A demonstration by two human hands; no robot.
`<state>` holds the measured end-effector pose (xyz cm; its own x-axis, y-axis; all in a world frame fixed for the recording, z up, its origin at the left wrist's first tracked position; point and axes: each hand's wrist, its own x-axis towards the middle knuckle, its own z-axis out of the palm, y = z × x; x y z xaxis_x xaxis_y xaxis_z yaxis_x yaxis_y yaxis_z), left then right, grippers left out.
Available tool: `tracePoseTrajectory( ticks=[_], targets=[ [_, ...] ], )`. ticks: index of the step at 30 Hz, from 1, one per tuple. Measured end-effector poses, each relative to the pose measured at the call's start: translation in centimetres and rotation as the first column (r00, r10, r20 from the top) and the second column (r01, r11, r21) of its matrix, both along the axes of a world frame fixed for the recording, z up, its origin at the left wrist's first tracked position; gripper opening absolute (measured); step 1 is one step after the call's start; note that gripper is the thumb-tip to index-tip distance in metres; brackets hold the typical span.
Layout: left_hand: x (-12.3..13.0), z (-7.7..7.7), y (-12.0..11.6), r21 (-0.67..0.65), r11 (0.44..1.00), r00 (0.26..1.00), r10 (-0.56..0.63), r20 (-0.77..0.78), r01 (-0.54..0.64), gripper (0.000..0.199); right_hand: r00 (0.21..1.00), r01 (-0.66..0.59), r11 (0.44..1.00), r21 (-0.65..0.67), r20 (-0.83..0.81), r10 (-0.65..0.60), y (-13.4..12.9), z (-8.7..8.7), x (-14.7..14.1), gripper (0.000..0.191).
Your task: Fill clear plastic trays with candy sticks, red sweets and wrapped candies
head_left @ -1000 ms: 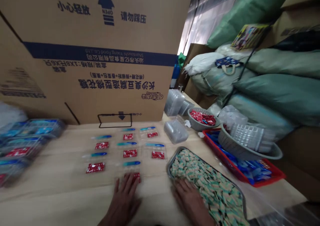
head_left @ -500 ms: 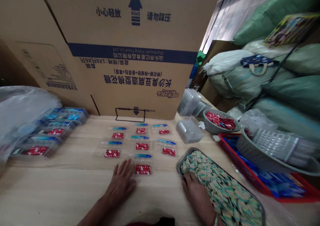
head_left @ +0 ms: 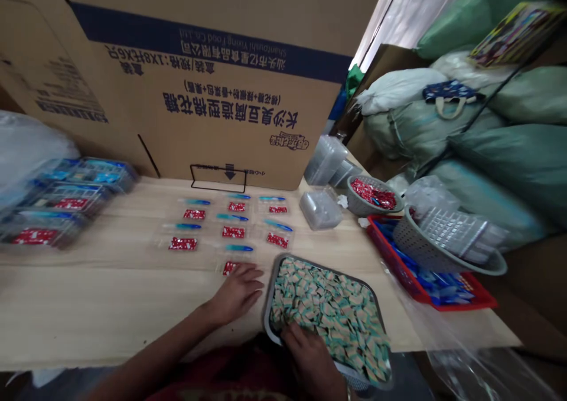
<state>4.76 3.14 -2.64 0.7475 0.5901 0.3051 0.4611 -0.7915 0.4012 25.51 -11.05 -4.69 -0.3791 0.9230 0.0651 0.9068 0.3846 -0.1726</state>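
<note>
Green-and-cream pieces (head_left: 332, 312) heap a steel tray (head_left: 323, 264) at the near edge of the wooden desk (head_left: 88, 294). The right hand (head_left: 310, 362) lies on the pile at the tray's near side, fingers curved down and close together; whether they pinch anything cannot be told. The left hand (head_left: 237, 294) rests on the desk just beside the tray's left rim, fingers loosely spread and holding nothing, their tips next to a red packet (head_left: 229, 267).

Beyond them, clear plastic trays (head_left: 234, 224) lie in rows, each with a blue stick and a red packet. Further left sit more filled trays (head_left: 57, 203), by a plastic bag (head_left: 31, 147). To the right, a tilted grey basket (head_left: 447, 241) leans over a red crate (head_left: 425, 289) of blue packets, near a smaller grey basket (head_left: 372, 194) of red packets and a stack of clear trays (head_left: 325, 160). Farthest stand a cardboard carton (head_left: 199, 106) and green sacks (head_left: 509, 153).
</note>
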Motion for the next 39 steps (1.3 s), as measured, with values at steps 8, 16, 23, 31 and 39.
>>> tracePoseTrajectory(
  ticks=[8,16,23,31,39],
  targets=[
    [8.3,0.8,0.4,-0.163,0.980,0.976,0.081,-0.203,-0.115,0.012,0.913,0.320,0.944,-0.084,-0.239,-0.331,4.4,4.8,3.2,0.026],
    [7.4,0.0,0.1,-0.276,0.955,0.994,0.106,-0.034,-0.111,0.018,0.918,0.300,0.938,-0.176,-0.213,-0.334,10.7,4.6,4.1,0.019],
    [8.9,-0.7,0.3,-0.854,0.490,0.818,0.412,0.402,0.174,0.019,0.621,0.204,0.920,-0.336,-0.682,-0.386,9.2,3.7,4.2,0.018],
    [9.5,0.3,-1.0,-0.938,0.154,0.751,0.565,0.342,0.311,0.034,0.492,0.229,0.915,-0.331,-0.772,-0.402,7.5,3.4,2.8,0.022],
    [6.6,0.0,-0.5,-0.974,0.133,0.687,0.692,0.223,0.182,0.038,0.797,0.347,0.911,-0.223,-0.442,-0.412,11.1,3.5,3.3,0.018]
  ],
)
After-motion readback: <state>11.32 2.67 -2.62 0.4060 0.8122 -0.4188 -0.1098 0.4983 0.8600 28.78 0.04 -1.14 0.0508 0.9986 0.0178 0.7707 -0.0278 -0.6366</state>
